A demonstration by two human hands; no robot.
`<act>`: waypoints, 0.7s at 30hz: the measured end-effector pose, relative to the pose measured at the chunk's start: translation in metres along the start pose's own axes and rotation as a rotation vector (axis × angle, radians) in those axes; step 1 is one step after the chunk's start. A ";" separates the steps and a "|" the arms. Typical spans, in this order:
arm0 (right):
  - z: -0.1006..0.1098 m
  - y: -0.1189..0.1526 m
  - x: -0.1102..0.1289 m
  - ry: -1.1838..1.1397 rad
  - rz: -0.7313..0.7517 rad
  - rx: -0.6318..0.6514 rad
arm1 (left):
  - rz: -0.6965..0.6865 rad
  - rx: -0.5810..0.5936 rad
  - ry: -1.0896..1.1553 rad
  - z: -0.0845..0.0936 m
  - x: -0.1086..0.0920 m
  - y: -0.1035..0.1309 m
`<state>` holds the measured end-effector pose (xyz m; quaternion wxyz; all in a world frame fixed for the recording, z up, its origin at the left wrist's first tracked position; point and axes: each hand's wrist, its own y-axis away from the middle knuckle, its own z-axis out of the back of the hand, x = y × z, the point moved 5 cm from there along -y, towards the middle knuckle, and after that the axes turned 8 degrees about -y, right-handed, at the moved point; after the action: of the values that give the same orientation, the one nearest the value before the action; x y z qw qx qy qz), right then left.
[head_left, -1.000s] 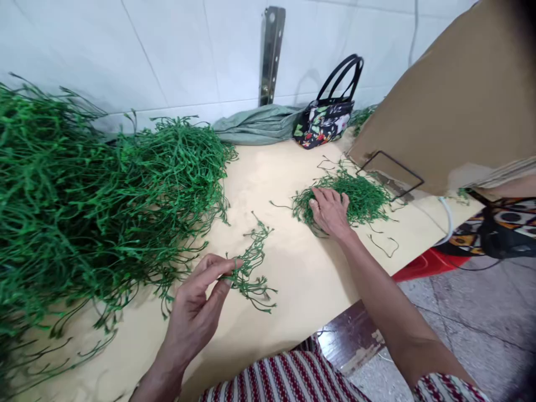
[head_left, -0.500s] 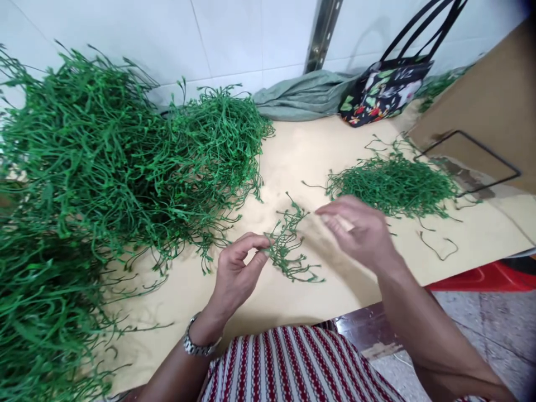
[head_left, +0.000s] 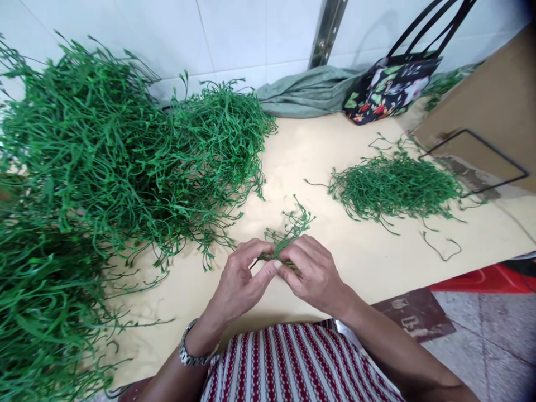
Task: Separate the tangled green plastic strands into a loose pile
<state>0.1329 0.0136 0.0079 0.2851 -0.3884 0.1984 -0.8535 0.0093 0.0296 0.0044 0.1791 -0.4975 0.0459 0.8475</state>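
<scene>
A small bunch of thin green stems (head_left: 293, 226) is pinched between my two hands, low in the middle of the view. My left hand (head_left: 247, 273), with a metal watch on its wrist, grips the bunch with thumb and fingertips. On the bunch's right side my right hand (head_left: 312, 271) has its fingers closed on it, and the fingertips of both hands nearly touch. The stems fan out upward beyond the fingers. A large heap of green stems (head_left: 109, 151) lies to the left, and a smaller pile (head_left: 397, 184) lies to the right.
The pale table (head_left: 293, 145) runs back to a tiled wall. At the back lie a grey-green cloth (head_left: 310, 92) and a floral bag (head_left: 387, 89). On the right stand a cardboard box (head_left: 486, 100) and a black wire frame (head_left: 496, 144). One loose stem (head_left: 439, 254) lies near the smaller pile.
My right hand has moved left and down from above the table to the bunch and closed on it. My left hand keeps its hold. The view has shifted slightly.
</scene>
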 end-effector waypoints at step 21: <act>0.000 -0.003 -0.004 -0.028 0.098 0.121 | 0.005 0.044 0.023 -0.001 0.009 0.006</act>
<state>0.1343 0.0182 0.0076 0.3522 -0.3719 0.1613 -0.8436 0.0037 0.0263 -0.0046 0.1874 -0.5033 0.0678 0.8408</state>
